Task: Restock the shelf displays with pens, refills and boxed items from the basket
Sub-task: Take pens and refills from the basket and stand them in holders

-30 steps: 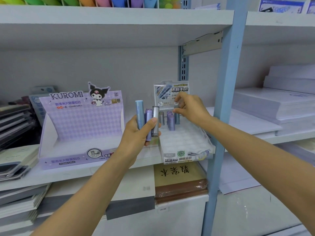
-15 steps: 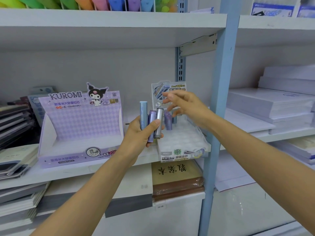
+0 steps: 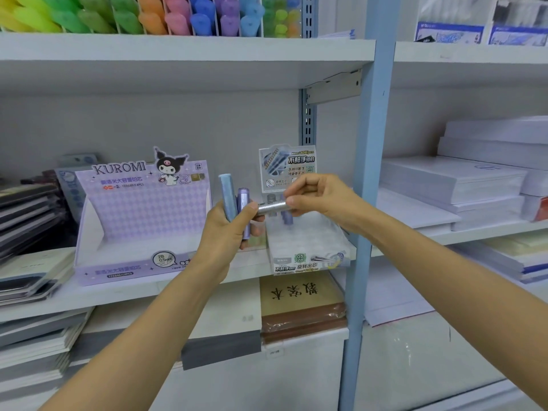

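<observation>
While a blue refill tube [image 3: 226, 197] and a purple refill tube [image 3: 243, 213] are gripped upright in the left hand [image 3: 225, 235], a silver refill tube [image 3: 271, 207] is pinched level at one end by the right hand [image 3: 321, 200]. All three are held just before the white refill display tray [image 3: 308, 250], set on the shelf [image 3: 89, 295] beside a lilac Kuromi display box [image 3: 142, 221].

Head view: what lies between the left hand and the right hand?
A silver refill tube lies sideways: the right hand pinches one end, the other meets the thumb of the left hand, which grips blue and purple tubes. Head view.
</observation>
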`<state>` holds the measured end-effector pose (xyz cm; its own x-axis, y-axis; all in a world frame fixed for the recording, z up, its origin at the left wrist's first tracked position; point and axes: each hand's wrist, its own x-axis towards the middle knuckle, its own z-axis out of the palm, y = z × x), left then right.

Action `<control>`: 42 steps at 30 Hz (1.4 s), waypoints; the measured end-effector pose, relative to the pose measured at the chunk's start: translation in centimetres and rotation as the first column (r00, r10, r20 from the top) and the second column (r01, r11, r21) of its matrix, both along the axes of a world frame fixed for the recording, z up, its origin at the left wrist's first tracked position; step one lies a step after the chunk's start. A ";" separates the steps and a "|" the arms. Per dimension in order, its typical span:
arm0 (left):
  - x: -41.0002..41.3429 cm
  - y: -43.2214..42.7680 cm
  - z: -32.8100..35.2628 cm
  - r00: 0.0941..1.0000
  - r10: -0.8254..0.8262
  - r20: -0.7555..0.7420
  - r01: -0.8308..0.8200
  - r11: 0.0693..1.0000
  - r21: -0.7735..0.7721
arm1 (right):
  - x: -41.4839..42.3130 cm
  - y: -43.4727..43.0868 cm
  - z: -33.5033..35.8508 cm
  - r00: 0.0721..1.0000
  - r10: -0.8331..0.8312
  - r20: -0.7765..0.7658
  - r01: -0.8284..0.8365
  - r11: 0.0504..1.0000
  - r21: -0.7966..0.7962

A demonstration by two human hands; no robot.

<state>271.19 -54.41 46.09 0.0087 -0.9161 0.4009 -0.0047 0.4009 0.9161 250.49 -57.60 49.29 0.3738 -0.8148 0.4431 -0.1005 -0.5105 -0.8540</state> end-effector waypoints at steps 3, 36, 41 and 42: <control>0.1 0.2 0.1 0.996 0.002 0.093 0.004 0.998 -0.070 | 0.6 0.3 0.1 0.961 -0.043 -0.272 0.020 0.996 -0.087; 3.4 -1.1 -0.8 0.987 -0.136 0.089 0.129 0.988 0.088 | 3.6 -5.9 -1.1 0.694 -0.555 -0.459 0.298 0.802 -0.518; 3.2 -1.0 -0.8 0.983 -0.148 0.105 0.140 0.987 0.082 | 4.0 -6.1 -1.2 0.726 -0.575 -0.378 0.346 0.780 -0.522; 3.2 -1.0 -0.8 0.982 -0.151 0.110 0.143 0.986 0.082 | 4.0 -6.1 -1.3 0.717 -0.582 -0.384 0.352 0.777 -0.522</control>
<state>274.42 -55.42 45.30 -0.1705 -0.9310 0.3228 -0.0579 0.3365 0.9399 254.52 -63.71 47.94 0.2478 -0.7449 0.6195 -0.7658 -0.5423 -0.3457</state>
